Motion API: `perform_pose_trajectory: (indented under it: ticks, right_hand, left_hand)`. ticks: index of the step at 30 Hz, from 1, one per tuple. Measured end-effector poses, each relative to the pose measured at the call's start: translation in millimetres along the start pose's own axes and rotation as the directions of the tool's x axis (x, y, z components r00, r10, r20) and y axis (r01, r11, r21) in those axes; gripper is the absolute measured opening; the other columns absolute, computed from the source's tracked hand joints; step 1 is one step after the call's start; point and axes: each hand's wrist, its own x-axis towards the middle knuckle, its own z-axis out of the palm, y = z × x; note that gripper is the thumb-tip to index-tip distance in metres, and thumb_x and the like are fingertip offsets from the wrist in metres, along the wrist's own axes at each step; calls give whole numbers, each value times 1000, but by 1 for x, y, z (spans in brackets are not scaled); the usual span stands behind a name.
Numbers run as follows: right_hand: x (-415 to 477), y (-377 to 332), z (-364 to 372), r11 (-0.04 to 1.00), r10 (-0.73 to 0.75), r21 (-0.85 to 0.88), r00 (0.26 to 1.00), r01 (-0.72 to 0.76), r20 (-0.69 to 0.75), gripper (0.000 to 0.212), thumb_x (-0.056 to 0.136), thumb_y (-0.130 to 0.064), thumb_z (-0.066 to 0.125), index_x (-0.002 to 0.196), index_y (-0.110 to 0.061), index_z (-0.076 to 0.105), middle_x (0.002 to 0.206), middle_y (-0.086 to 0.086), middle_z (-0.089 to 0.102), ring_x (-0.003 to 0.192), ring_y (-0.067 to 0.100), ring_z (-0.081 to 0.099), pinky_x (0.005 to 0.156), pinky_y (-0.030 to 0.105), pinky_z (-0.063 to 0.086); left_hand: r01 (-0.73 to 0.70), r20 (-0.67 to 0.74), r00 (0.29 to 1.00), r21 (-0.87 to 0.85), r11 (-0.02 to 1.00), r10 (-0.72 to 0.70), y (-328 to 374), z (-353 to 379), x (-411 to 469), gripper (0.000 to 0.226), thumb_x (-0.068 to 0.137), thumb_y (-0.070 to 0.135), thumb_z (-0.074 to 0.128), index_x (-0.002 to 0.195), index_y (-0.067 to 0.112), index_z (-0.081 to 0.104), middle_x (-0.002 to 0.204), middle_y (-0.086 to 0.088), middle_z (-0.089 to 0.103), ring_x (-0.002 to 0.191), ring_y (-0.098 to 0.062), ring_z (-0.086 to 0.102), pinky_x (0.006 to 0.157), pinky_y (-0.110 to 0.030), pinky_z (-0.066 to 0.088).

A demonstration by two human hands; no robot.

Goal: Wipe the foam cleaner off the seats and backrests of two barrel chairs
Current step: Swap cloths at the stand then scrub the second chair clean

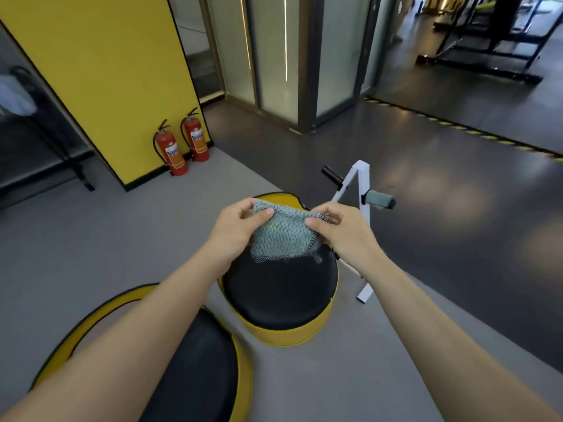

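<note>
Left grip (234, 229) and right grip (344, 236) bare, forearms (137, 330) bare too.

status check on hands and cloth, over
Left hand, right hand both pinch the cloth above the far chair. No foam visible on either seat. White frame beside it, clear of hands.

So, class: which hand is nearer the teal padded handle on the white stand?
Right. The right hand sits just left of the handle; the left hand is farther left, across the cloth.
</note>
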Motion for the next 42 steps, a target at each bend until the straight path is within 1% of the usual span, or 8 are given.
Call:
perform_pose_trajectory:
  ticks: [3,16,21,26,30,34,39,42]
  right_hand:
    - [14,10,-42,997,-18,-79,998,13,-60,20,77,-55,69,90,-39,70,87,-18,71,91,12,67,90,48,52]
    - [140,94,-88,986,133,-95,990,-138,-54,6,90,-33,74,87,-37,71,87,-17,72,87,7,68,89,43,56]
    - [221,124,-90,972,179,-148,983,-182,-32,4,91,-36,72,89,-33,70,82,-13,71,64,-2,57,71,30,47]
    - [307,153,-88,945,232,-242,973,-221,15,6,92,-41,70,94,-35,67,95,-17,68,87,5,61,76,28,46]
    - [382,186,-88,874,218,-466,968,-137,126,10,94,-36,62,94,-26,64,87,-8,68,82,15,62,74,34,52]
    - [463,224,-92,664,195,-744,946,68,261,12,90,-30,54,84,-19,54,79,3,61,78,26,57,63,36,45]
    - [547,254,-104,555,269,-804,868,214,417,8,91,-23,53,88,-16,55,90,4,62,87,29,59,71,34,46]
    - [595,277,-112,611,339,-775,832,160,439,16,90,-27,57,101,-19,66,101,4,66,93,30,62,84,39,54]
  left_hand:
    - [-66,65,996,46,997,63,15,38,22,7,98,10,65,102,9,70,87,4,77,82,-7,73,66,-19,53]
    - [-17,170,985,134,991,-6,-31,104,187,5,97,15,67,97,17,72,98,-3,76,97,-22,72,89,-53,59]
    - [53,185,979,161,986,-83,-57,118,279,6,99,21,66,97,21,72,96,1,76,96,-19,72,78,-39,61]
    - [76,178,976,256,964,-124,-77,129,372,6,98,21,66,95,21,72,97,-6,74,98,-25,70,80,-44,58]
    - [87,158,977,306,948,-141,-101,143,445,9,97,25,69,95,17,71,97,-8,74,94,-25,70,87,-50,57]
    - [100,143,977,357,929,-160,-129,166,515,25,89,38,71,94,14,69,92,-11,73,89,-29,70,82,-50,55]
    - [128,117,976,375,918,-183,-161,202,587,14,96,18,70,84,26,67,84,4,69,83,-16,65,80,-42,54]
    - [128,70,983,390,912,-168,-173,222,626,17,94,18,71,83,29,66,82,7,68,83,-16,64,78,-39,52]
